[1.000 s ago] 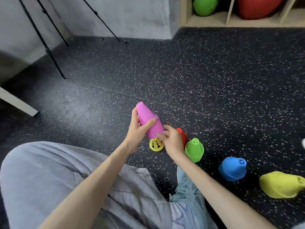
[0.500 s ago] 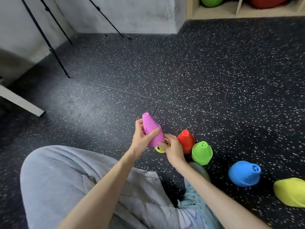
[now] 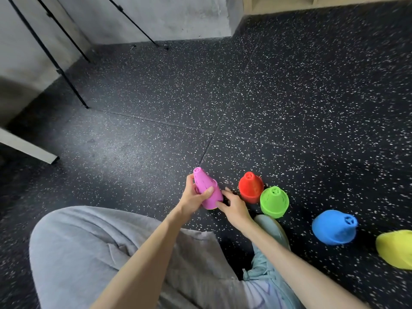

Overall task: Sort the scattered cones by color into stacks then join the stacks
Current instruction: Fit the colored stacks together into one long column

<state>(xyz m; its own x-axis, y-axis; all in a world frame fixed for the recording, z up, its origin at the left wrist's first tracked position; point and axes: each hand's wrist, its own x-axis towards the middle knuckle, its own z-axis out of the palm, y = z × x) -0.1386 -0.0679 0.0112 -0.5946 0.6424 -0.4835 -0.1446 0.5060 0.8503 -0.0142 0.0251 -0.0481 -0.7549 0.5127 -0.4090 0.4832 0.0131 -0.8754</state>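
The left hand (image 3: 193, 200) has its thumb and fingers curled round the lower body of the pink cone stack (image 3: 207, 190), thumb lying across the side that faces the camera and the other fingers wrapped behind. The stack is tilted, its narrow tip pointing up and away to the left. The right hand (image 3: 234, 206) rests against the stack's wide base with fingers loosely spread and nearly straight; they touch the rim rather than clasp it. A sliver of yellow shows under that base, though whether it is a separate cone cannot be told. The stack sits low over the speckled floor (image 3: 289, 108), just in front of the person's grey-clad knee (image 3: 93, 246) and well away from the floor's far edge by the wall. Judging by the thin perforated walls, these cones are probably light, slightly flexible plastic, easy to lift one-handed and prone to tipping or sliding apart if held only by the tip. The best hold seems to be round the broad lower band, where nested rims bunch together. To the right along the floor stand the red stack (image 3: 250, 187) and green stack (image 3: 274, 201), touching or nearly so, then the blue stack (image 3: 333, 227) and, at the frame's right edge, the yellow stack (image 3: 395, 248), each apart.
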